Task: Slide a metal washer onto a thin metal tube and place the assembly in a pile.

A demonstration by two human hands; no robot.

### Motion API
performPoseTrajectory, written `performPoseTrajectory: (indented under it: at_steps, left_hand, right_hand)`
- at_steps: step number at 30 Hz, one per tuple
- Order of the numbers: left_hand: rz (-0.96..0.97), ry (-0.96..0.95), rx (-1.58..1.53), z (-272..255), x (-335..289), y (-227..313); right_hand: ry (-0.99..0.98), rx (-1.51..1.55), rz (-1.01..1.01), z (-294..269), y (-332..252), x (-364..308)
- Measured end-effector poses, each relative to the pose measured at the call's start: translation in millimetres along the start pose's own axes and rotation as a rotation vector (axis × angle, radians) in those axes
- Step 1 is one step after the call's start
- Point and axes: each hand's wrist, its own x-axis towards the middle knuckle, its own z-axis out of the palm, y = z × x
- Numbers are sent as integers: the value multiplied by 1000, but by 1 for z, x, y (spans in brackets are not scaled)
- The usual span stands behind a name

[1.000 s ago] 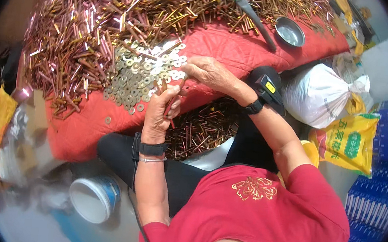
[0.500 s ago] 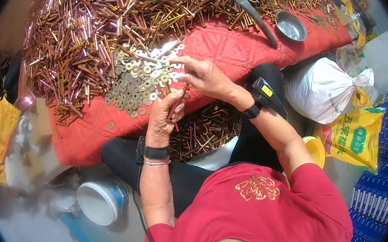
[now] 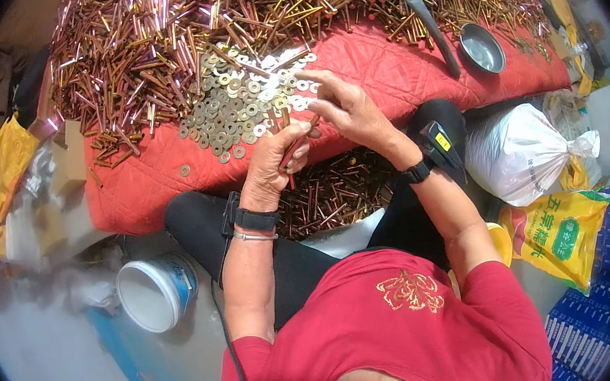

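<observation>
My left hand point(image 3: 276, 156) is closed around several slim coppery metal rods point(image 3: 295, 150), whose ends stick out past the fingers. Across from it, my right hand point(image 3: 347, 111) hovers at the right edge of a patch of flat round washers point(image 3: 224, 111). Its forefinger and thumb are apart, and I see nothing between them. The washers, brassy and silver, lie spread on a red quilted cloth point(image 3: 364, 55). Behind and left of them rises a big heap of coppery-gold rods point(image 3: 130, 46). More loose rods point(image 3: 333, 201) lie below my hands, between my legs.
A small metal bowl point(image 3: 482, 48) and a dark-handled tool point(image 3: 431, 33) rest on the cloth. To the right are a tied white sack point(image 3: 514, 149), a yellow printed bag point(image 3: 557, 235) and stacked blue boxes point(image 3: 584, 331). A white bucket point(image 3: 149, 297) stands at lower left.
The whole view has shifted slightly, so the heap and cloth sit a little more to the right. Both hands keep nearly the same pose over the washers, the left still gripping the rods.
</observation>
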Motion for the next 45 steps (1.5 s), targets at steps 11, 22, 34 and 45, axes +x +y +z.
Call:
performPoseTrajectory:
  at_steps: [11, 22, 34, 45]
  left_hand:
    - [-46, -68, -1, -2, 3, -3]
    - [3, -40, -21, 6, -8, -4]
    - [95, 162, 427, 61, -53, -38]
    - [265, 194, 579, 79, -57, -55]
  right_hand:
    - [276, -81, -53, 5, 24, -1]
    - [463, 146, -483, 20, 17, -20]
    - [206, 31, 37, 4, 5, -81]
    - [306, 236, -278, 11, 17, -90]
